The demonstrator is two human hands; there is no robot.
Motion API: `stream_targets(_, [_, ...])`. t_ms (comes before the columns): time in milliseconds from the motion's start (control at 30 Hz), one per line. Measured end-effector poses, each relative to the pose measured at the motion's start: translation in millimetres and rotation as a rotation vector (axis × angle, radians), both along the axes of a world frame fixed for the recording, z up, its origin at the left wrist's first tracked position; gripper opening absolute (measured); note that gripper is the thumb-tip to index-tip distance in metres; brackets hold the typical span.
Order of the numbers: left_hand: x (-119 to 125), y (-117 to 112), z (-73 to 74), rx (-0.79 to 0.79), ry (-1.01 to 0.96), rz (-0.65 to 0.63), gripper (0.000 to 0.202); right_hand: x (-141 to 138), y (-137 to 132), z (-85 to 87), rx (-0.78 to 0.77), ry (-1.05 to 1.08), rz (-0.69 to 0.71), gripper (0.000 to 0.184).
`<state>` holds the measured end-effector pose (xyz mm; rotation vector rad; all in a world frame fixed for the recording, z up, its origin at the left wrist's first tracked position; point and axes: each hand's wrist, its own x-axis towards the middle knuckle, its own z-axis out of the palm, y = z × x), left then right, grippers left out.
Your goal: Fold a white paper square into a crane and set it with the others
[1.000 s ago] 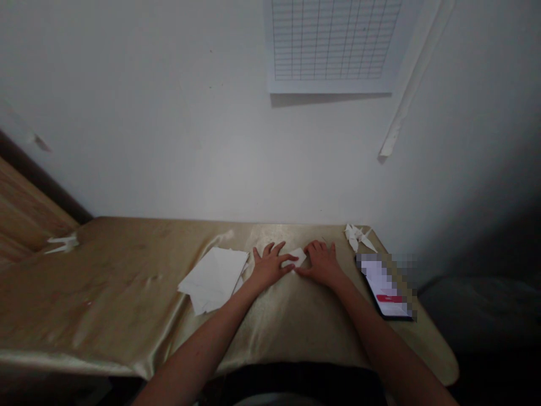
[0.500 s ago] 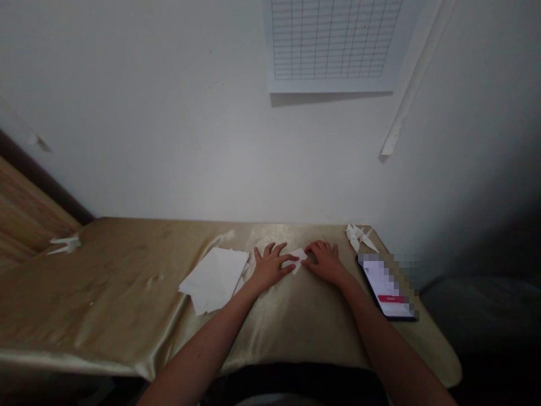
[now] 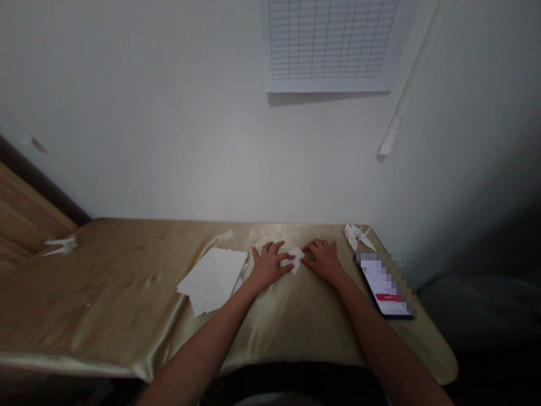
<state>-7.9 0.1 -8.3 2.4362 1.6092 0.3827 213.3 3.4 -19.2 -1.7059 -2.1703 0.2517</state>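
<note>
A small folded piece of white paper point(image 3: 296, 257) lies on the gold cloth of the table point(image 3: 127, 293), between my two hands. My left hand point(image 3: 267, 266) rests flat beside it, fingers spread, with thumb and forefinger pressing on the paper's left edge. My right hand point(image 3: 323, 260) lies palm down at the paper's right edge, its fingertips on the fold. Neither hand lifts the paper off the cloth.
A loose stack of white sheets point(image 3: 213, 278) lies left of my left hand. Folded paper cranes point(image 3: 357, 237) sit at the table's far right corner. A phone point(image 3: 385, 286) with a lit screen lies at the right edge. More white folded paper point(image 3: 61, 245) lies far left. A grid chart point(image 3: 332, 42) hangs on the wall.
Both hands have stayed on the small paper; the visible white part has shrunk a little and its shape has changed as the fingers press it. The view has shifted slightly.
</note>
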Motion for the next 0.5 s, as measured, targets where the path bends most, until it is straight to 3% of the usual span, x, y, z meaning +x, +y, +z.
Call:
stream_targets(200, [-1.4, 2.2, -2.2, -0.015, -0.018, -0.009, 0.034, -2.8, 1.1, 0.5, 0.087, -0.052, 0.009, 0.021])
stream_targets(500, [1.1, 0.5, -0.4, -0.006, -0.002, 0.023, 0.046, -9.5, 4.3, 0.7, 0.099, -0.075, -0.043, 0.022])
